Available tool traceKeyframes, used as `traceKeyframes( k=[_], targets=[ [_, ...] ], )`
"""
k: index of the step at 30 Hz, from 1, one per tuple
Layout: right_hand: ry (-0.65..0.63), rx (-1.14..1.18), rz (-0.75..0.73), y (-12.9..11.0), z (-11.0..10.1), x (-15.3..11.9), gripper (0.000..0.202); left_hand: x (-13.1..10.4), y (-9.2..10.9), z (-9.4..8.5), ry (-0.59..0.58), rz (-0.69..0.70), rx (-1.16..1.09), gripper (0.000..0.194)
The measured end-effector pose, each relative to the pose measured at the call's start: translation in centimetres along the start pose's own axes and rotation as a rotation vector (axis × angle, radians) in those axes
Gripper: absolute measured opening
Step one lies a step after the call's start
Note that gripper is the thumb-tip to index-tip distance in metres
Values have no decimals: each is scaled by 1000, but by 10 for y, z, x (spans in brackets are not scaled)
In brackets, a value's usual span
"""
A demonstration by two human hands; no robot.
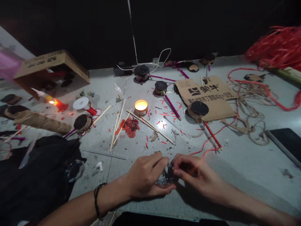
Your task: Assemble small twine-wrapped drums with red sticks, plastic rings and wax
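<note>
My left hand (151,175) is wrapped round a shiny, dark, see-through round piece (166,177) near the table's front edge. My right hand (194,172) pinches at the right side of this same piece, thumb against fingers. Between the fingers only part of it shows, so its exact kind is unclear. Beyond my hands lie loose wooden chopsticks (152,127), a patch of hardened red wax (131,127) and a lit tealight candle (141,107). A small black-topped drum (199,109) with a red-wrapped stick (213,135) rests to the right.
Flattened cardboard (209,94), tangled twine (256,116) and a phone (285,142) lie right. At left are an open cardboard box (53,67), a burning candle (55,103), a white spool (81,103), black cloth (42,175) and an earbud (100,166). Red plastic strands (277,47) fill the far right.
</note>
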State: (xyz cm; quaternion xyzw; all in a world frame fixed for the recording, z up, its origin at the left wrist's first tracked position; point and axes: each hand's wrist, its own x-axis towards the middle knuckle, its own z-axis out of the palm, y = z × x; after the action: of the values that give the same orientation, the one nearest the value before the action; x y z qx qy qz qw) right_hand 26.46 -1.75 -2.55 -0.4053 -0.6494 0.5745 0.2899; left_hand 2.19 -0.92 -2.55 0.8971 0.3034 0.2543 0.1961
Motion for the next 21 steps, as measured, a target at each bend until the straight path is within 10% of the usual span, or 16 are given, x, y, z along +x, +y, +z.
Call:
traceKeyframes(
  k=[7, 15, 21],
  targets=[
    [-62, -147, -51, -18, -9, -2, 19, 2, -7, -4, -24, 25, -179, 47],
    [-93, -319, -292, -24, -1, -10, 12, 7, -9, -11, -193, -266, -867, 48],
    [-43, -756, -457, -19, 0, -7, 9, 5, -6, -6, -203, -219, -740, 46]
  ],
)
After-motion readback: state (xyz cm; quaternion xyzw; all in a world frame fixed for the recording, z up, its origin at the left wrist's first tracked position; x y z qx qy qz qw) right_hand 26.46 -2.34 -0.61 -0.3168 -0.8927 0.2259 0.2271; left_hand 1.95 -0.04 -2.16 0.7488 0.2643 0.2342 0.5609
